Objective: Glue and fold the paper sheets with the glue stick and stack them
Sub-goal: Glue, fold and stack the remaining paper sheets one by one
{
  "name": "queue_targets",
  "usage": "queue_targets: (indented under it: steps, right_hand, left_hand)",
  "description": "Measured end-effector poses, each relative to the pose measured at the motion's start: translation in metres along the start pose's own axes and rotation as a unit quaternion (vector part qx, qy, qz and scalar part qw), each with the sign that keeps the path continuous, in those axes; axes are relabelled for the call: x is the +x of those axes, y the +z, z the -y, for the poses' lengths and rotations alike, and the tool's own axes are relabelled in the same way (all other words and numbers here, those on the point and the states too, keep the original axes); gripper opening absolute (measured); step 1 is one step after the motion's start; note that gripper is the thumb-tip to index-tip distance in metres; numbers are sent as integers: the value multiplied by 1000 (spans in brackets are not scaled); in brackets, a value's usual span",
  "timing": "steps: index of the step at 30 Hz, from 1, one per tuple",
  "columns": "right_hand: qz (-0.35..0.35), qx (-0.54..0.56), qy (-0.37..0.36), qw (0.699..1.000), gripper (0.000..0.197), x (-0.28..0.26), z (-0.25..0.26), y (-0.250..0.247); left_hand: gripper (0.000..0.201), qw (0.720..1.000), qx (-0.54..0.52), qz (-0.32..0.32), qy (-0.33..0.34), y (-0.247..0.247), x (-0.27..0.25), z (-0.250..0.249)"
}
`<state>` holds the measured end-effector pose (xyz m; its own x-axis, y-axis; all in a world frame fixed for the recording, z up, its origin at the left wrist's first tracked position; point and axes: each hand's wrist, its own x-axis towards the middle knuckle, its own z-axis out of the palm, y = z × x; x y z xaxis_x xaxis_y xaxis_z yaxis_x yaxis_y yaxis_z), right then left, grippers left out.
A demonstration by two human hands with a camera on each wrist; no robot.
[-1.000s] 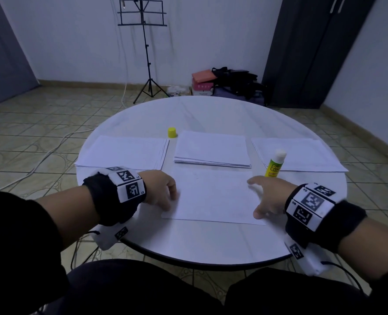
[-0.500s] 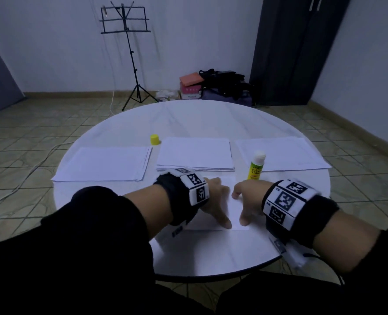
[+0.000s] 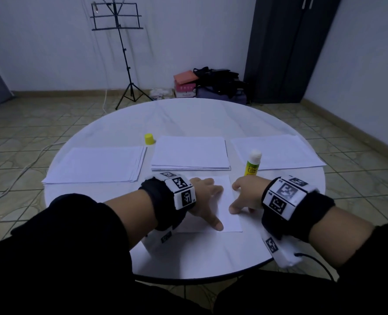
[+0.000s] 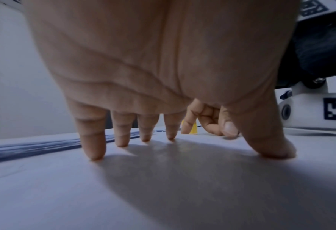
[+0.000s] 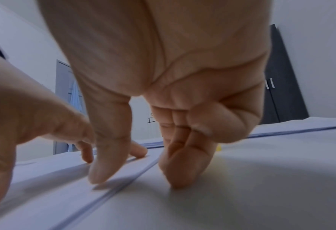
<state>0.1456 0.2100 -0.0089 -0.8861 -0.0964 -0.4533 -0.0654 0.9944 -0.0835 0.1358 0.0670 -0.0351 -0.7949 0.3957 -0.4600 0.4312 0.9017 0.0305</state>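
Note:
A folded white sheet (image 3: 228,202) lies on the round white table (image 3: 199,253) in front of me. My left hand (image 3: 211,205) presses flat on it with spread, straight fingers (image 4: 94,154). My right hand (image 3: 236,197) is at the sheet's right edge, with its thumb and index fingertip (image 5: 100,175) pressing down on the layered paper edge (image 5: 45,194) and its other fingers curled. The uncapped glue stick (image 3: 252,162) stands upright just beyond the right hand. Its yellow cap (image 3: 149,139) sits farther back left.
Three piles of white paper lie across the table: left (image 3: 97,164), middle (image 3: 190,153), right (image 3: 277,153). On the floor beyond are a music stand (image 3: 120,53), bags and boxes (image 3: 211,85), and a dark wardrobe (image 3: 279,48).
My left hand carried the sheet's left half over to the right edge, so the wide flat sheet is now half as wide. Both hands have since stayed pressing on it.

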Motion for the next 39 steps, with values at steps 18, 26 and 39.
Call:
queue_targets:
  steps: [18, 26, 39]
  right_hand:
    - [22, 232, 35, 972, 36, 10, 8, -2]
    - [3, 349, 73, 934, 24, 4, 8, -2]
    - [19, 251, 84, 964, 33, -6, 9, 13]
  left_hand:
    - [88, 1000, -18, -16, 4, 3, -2, 3]
    - [111, 999, -26, -20, 5, 4, -7, 6]
    - [114, 999, -36, -25, -10, 8, -13, 11]
